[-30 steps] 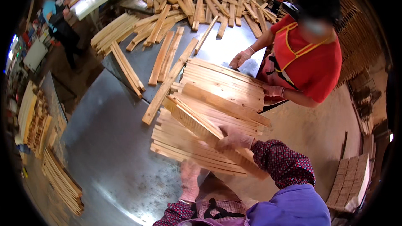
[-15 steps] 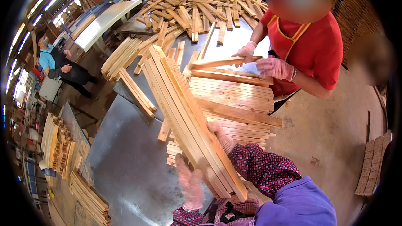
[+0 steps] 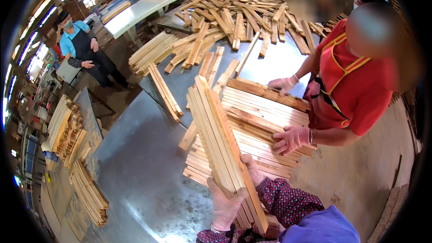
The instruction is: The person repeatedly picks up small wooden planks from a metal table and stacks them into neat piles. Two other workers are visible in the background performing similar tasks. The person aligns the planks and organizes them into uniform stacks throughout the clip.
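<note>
A bundle of long wooden slats (image 3: 218, 148) leans up in front of me, its far end raised over the metal table (image 3: 135, 162). My right hand (image 3: 253, 169), in a pale pink glove, grips the bundle's right side, its fingers partly hidden behind the wood. My left hand (image 3: 227, 207), gloved the same way, clasps the lower left side, thumb across the slats. Behind the bundle, rows of slats (image 3: 265, 103) lie side by side on the table. A co-worker in a red shirt (image 3: 371, 94) rests one gloved hand (image 3: 292, 140) on those slats and the other by their far edge.
A heap of loose slats (image 3: 252, 18) covers the table's far end. Stacked slats (image 3: 153, 51) and a few single ones (image 3: 164, 92) lie at the far left. More stacks (image 3: 87, 193) sit on a side table. Another person in a dark apron (image 3: 87, 49) stands beyond.
My left hand has closed onto the bundle's lower side. The co-worker has put down the slat they held. My view has shifted, and the bundle stands slightly steeper.
</note>
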Demonstrator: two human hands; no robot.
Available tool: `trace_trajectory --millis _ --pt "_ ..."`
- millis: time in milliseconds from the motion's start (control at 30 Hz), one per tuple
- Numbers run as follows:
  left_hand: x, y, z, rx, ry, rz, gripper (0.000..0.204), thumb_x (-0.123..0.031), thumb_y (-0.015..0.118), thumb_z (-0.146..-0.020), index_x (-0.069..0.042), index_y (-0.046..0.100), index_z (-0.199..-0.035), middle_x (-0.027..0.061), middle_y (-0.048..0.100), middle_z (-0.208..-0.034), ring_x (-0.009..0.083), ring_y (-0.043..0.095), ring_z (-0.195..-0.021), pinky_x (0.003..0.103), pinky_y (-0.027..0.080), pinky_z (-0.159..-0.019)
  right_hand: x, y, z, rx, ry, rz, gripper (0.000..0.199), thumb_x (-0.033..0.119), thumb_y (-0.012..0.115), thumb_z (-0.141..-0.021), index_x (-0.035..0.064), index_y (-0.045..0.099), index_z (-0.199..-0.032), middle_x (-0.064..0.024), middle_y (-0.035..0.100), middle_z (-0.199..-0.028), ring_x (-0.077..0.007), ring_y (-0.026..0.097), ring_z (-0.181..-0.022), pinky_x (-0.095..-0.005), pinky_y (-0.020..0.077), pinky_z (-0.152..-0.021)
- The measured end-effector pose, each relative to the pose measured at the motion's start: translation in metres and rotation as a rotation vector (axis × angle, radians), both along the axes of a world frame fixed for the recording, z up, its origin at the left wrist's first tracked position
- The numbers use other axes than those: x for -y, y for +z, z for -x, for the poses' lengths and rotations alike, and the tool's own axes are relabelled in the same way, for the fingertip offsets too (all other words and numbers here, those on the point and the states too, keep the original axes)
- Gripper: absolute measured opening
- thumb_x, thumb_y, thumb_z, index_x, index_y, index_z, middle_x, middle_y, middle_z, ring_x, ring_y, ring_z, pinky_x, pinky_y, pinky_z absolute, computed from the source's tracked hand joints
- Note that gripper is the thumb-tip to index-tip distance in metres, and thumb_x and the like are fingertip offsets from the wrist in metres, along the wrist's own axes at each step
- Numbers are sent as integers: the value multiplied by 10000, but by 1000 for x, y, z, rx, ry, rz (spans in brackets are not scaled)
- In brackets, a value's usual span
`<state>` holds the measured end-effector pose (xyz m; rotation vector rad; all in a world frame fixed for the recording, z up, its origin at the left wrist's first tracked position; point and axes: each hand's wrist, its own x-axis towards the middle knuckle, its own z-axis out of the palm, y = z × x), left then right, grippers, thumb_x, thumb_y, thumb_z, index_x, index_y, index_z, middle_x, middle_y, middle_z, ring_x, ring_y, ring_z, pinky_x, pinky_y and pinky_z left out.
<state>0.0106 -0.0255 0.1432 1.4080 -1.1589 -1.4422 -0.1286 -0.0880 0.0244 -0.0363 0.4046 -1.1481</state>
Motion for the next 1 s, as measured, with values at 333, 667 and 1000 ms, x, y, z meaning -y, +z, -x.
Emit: trace_trajectory --millis 333,667,1000 --pt "-8 -5 -27 598 -37 62 1282 -514 856 -674 64 70 -1505 391 177 -1471 515 263 -1392 509 365 -1108 5 32 -33 -107 239 12 674 398 681 -853 -29 508 -1345 -157 632 -1259 -249 628 -1088 -376 505 -987" --pt "1 -49 -123 -302 274 -14 727 23 738 -782 -28 382 -1414 89 561 -1285 190 593 -1131 328 511 -974 25 79 -145 -866 472 408 683 276 690 -845 -74 447 -1378 -156 607 -1221 -205 577 -1130 -324 458 -995" --pt "15 -113 -217 -527 349 -29 692 -192 761 -810 -59 429 -1403 41 628 -1134 168 623 -996 304 528 -872 70 82 -223 -1122 594 448 785 300 741 -829 -88 393 -1415 -219 611 -1241 -262 598 -1143 -334 467 -1004"
